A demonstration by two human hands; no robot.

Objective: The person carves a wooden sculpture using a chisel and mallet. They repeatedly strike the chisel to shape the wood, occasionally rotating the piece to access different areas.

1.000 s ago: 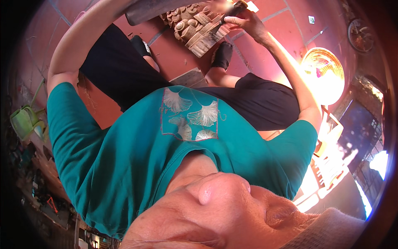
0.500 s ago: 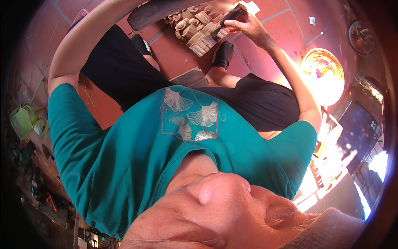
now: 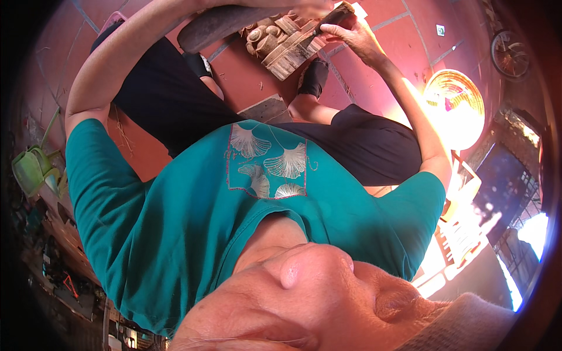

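Note:
My left hand (image 3: 313, 8) is at the top edge, its fingers smeared by motion and partly cut off. A long dark-grey bar with a rounded end (image 3: 205, 32) runs below my left forearm toward that hand; whether the fingers grip it is not clear. My right hand (image 3: 360, 40) is closed on a dark, narrow piece with a brown end (image 3: 331, 22), thumb along its near side. The piece slants over the right side of a carved brown wooden block (image 3: 282, 57), which has rounded, ornate relief and lies between my feet. My two hands are close together.
Red floor tiles (image 3: 246, 76) with scattered chips surround the block. My dark shoes (image 3: 314, 79) flank it. At the right are a sunlit round woven basket (image 3: 456, 93) and a spoked wheel (image 3: 510, 54). A green watering can (image 3: 32, 169) is at the far left.
My left forearm and the long dark bar have shifted slightly downward in the picture. My right hand keeps its hold on the dark piece, which has tilted a little.

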